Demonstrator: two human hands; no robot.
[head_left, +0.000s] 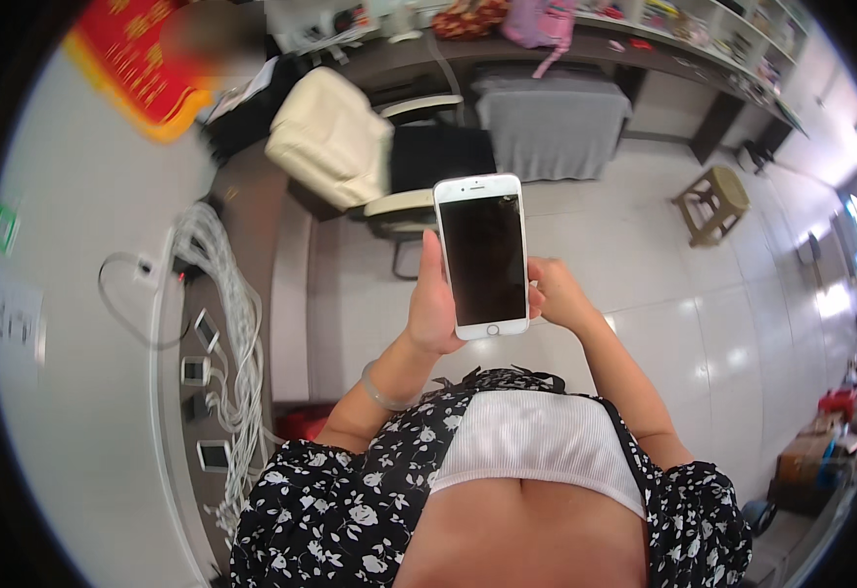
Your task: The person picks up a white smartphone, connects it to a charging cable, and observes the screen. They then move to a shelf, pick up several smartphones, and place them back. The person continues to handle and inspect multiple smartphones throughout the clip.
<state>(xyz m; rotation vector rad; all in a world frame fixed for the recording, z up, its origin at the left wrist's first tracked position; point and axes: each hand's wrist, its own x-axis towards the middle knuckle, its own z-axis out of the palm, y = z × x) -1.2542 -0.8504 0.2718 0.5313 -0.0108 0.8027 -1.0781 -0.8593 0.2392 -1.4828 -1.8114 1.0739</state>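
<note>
A white smartphone (487, 260) with a dark screen stands upright in front of my chest, its round button at the lower end. My left hand (433, 312) is closed around its left side, thumb along the edge and the other fingers mostly hidden behind. At the phone's right edge is my right hand (561, 294), its fingers curled and touching the side; part of them is hidden by the phone. A pale bracelet (385, 390) circles my left wrist.
On the left, a long brown counter carries bundled white cables (237, 314) and several small phones, one a white-framed phone (215, 456). Ahead are a cream office chair (330, 137), a grey cloth-covered box (551, 122) and a dark desk. A stool (712, 206) stands right; boxes (806, 459) pile lower right.
</note>
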